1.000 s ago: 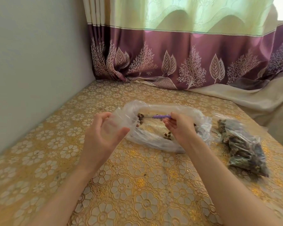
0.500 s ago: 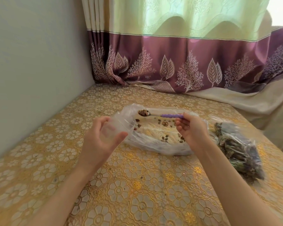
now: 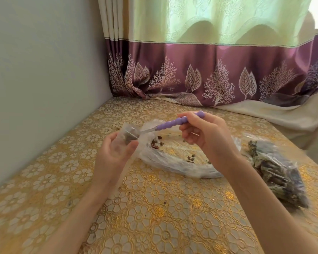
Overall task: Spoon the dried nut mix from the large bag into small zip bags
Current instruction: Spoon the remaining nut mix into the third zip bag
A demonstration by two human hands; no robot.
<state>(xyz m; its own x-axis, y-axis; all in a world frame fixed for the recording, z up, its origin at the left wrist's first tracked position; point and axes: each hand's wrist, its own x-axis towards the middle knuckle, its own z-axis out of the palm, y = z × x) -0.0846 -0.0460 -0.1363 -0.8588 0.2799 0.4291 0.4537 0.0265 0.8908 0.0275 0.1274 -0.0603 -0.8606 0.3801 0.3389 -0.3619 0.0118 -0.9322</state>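
Note:
My left hand [image 3: 114,154] holds a small clear zip bag [image 3: 126,135] upright with its mouth open. The bowl of a spoon with a purple beaded handle [image 3: 174,122] is tipped into that mouth, and dark nut pieces show inside the small bag. My right hand [image 3: 206,136] grips the handle near its end, above the large clear bag [image 3: 169,160]. The large bag lies flat and open on the table, with only a few scattered nuts left inside it.
A second clear bag [image 3: 277,171] full of dark dried pieces lies to the right, near the table's right edge. The gold floral tablecloth [image 3: 154,208] covers the table. A wall runs along the left and a purple curtain [image 3: 209,74] hangs at the back.
My right hand has lifted the loaded spoon out of the large bag and swung it left into the small bag's mouth. My left hand has raised the small bag slightly.

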